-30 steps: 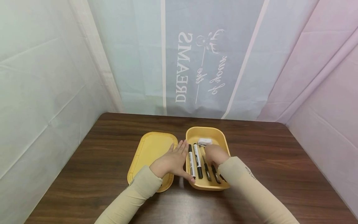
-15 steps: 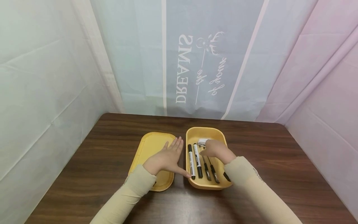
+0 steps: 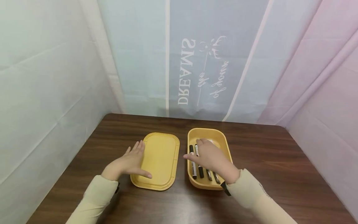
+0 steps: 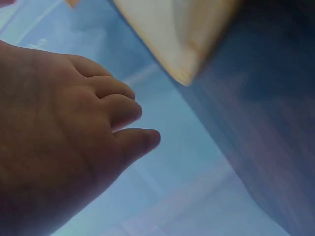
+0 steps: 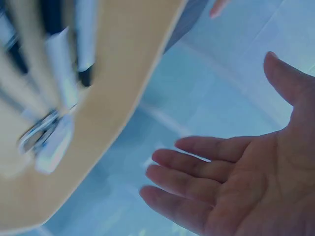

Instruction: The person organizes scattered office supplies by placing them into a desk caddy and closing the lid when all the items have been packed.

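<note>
My right hand [image 3: 212, 158] hovers over the yellow box [image 3: 213, 133], fingers extended and thumb out to the left. Seen from the right wrist, the palm of the right hand [image 5: 251, 182] holds nothing. Inside the box lie two black-and-white markers [image 3: 194, 169] and two slim dark pens [image 3: 209, 175], partly covered by that hand. A small white item [image 5: 55, 147] with a dark looped part shows in the box in the right wrist view. To the left, my left hand [image 3: 128, 161] spreads over the left edge of the flat yellow lid [image 3: 161, 157], also holding nothing.
Box and lid stand side by side on a dark brown wooden table [image 3: 260, 155], with a narrow gap between them. A printed cloth [image 3: 139, 56] hangs behind the table's back edge, and pale cloth walls rise on both sides.
The left hand has moved left from the box's left side to the lid's left edge. The right hand has come up out of the box, its fingers straightening.
</note>
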The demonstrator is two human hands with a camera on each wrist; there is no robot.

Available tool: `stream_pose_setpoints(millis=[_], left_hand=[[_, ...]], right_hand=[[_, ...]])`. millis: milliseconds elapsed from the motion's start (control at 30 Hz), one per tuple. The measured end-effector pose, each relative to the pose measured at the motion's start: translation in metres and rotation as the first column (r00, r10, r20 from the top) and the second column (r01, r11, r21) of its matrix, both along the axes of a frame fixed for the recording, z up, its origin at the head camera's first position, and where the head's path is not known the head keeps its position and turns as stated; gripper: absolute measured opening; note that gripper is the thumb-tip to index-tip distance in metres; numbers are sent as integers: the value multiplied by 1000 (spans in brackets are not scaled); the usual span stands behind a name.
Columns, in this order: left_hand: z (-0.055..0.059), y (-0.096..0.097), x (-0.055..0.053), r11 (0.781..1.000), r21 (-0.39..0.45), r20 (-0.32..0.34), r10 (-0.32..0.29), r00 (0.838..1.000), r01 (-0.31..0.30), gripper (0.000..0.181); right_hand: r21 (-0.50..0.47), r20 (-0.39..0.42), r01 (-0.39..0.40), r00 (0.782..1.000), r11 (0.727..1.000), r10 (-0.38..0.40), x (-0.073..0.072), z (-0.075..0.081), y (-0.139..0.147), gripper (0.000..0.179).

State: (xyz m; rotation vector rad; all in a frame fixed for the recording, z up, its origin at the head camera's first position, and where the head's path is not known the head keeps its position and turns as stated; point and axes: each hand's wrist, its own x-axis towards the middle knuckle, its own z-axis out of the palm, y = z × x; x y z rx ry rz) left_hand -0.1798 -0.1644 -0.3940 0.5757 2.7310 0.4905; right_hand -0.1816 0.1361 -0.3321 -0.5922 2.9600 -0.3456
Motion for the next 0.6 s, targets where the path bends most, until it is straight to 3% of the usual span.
stream_pose_setpoints(millis=[133,267,433,600], left_hand=[[-14,-24,9,1000,16,20,9,1000,-9,135],[-27,-43,17,1000,7,44,10,999,-10,140],[-39,-50,19,1000,-26,43,-12,999,14,141],[-44,-50,21,998,-63,18,-15,1000,16,140]], right_hand=[[-37,-98,-68,993,997,64,23,-6,-23,100],[-46,-141,-124,983,991,117,43,-21,-46,111],[-28,-103,-134,986,991,131,56,-47,-67,116],[-22,6,-110,994,994,110,57,-71,-80,119]])
